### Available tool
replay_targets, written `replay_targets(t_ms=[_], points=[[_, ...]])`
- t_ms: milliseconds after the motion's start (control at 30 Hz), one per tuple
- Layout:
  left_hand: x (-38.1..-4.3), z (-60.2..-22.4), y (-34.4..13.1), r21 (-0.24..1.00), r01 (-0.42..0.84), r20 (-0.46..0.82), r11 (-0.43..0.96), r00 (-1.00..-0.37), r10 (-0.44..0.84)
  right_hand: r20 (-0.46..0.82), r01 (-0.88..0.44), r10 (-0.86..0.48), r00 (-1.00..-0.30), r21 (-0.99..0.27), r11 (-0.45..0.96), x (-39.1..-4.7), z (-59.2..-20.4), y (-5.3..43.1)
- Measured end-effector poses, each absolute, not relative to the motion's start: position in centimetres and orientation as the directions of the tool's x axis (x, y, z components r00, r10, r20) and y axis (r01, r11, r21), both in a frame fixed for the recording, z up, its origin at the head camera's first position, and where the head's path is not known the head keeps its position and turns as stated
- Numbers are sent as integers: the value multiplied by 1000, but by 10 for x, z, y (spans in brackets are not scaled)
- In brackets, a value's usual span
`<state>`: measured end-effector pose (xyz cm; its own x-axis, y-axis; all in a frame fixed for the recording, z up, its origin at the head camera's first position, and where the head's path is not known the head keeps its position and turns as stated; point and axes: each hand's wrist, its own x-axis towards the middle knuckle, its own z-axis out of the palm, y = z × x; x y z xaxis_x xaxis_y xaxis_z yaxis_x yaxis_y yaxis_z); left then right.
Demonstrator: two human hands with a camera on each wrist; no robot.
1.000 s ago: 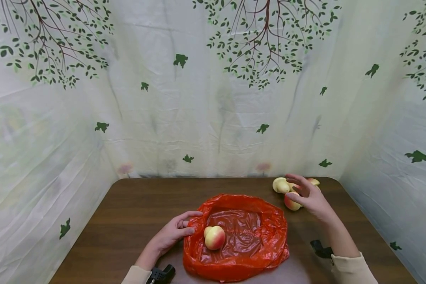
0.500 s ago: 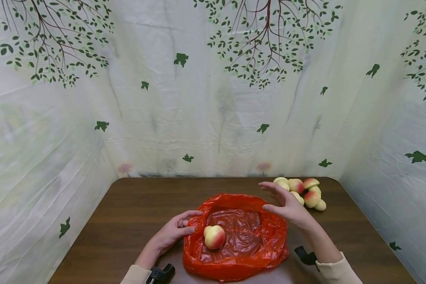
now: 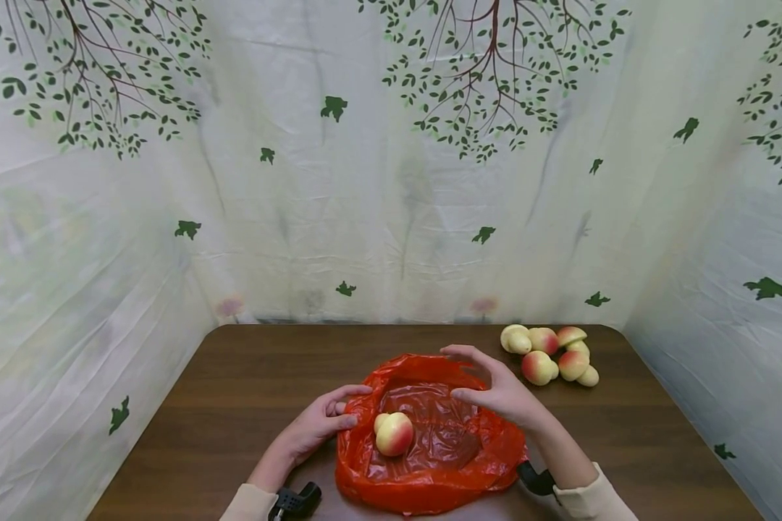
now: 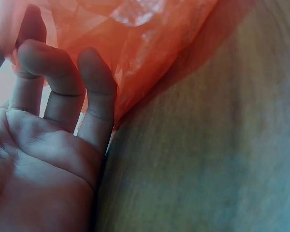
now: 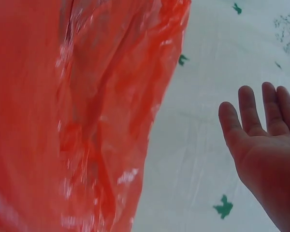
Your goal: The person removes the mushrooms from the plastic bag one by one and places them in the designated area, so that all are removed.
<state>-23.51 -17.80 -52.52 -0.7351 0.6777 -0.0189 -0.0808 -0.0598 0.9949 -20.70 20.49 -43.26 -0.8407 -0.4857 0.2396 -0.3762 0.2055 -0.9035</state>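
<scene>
A red plastic bag (image 3: pixel 400 498) lies with its mouth spread wide on the table. Inside it, toward the left, sits a yellow, red-blushed peach-like fruit (image 3: pixel 394 435) with a paler lump beside it. My left hand (image 3: pixel 316 428) holds the bag's left rim between thumb and fingers; in the left wrist view its fingers (image 4: pixel 63 70) curl at the thin red plastic. Above the bag's right side is my right hand (image 3: pixel 498 391), thumb and fingers spread apart, holding nothing. The right wrist view shows that palm (image 5: pixel 273 162) to the right of the red plastic.
Several similar peach-like fruits (image 3: pixel 538 367), red-blushed and cream, lie in a cluster at the back right of the brown wooden table (image 3: pixel 261 362). A pale curtain (image 3: pixel 391 188) with printed branches and leaves surrounds the table's back and sides.
My right hand has moved left and nearer, from the fruit cluster to above the bag's right side, uncovering the fruits. My left hand stays on the rim; the fruit inside stays put.
</scene>
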Motion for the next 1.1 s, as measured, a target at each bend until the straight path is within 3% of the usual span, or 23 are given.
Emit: replay_targets(t_ms=[500, 1100], points=[[-237, -529, -178, 995, -84, -28, -49, -732, 680, 100, -235, -535, -839, -953, 190, -208, -448, 161], [-238, -531, -178, 995, -69, 0, -73, -730, 684, 45, -245, -675, -736, -948, 205, -210, -480, 137]])
